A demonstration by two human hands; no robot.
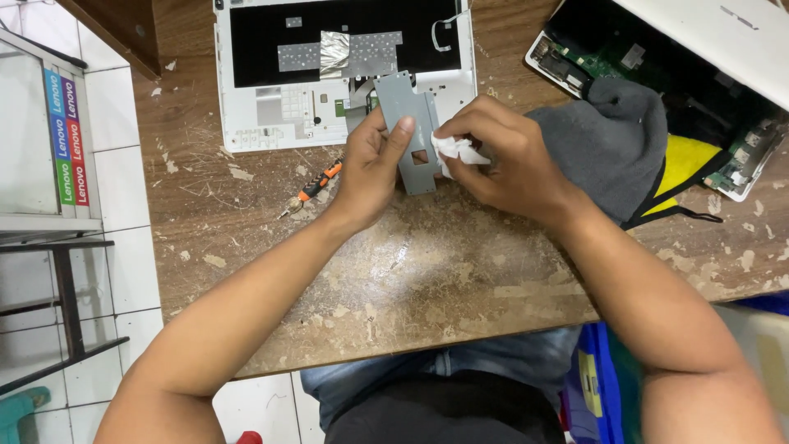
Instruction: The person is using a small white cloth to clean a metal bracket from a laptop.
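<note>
Grey sheet metal makes up the flat bracket [415, 136] that the left hand [371, 168] grips by its left edge, fingers clenched on it and thumb lying across its face, above the worn wooden surface [427, 279]. The right hand [505, 152] pinches a crumpled white tissue [457, 152] and presses it against the bracket's right side. Behind lies an opened white laptop shell [345, 66]. An orange-handled screwdriver [312, 189] rests just left of the left hand, a grey cloth [612, 140] beside the right.
</note>
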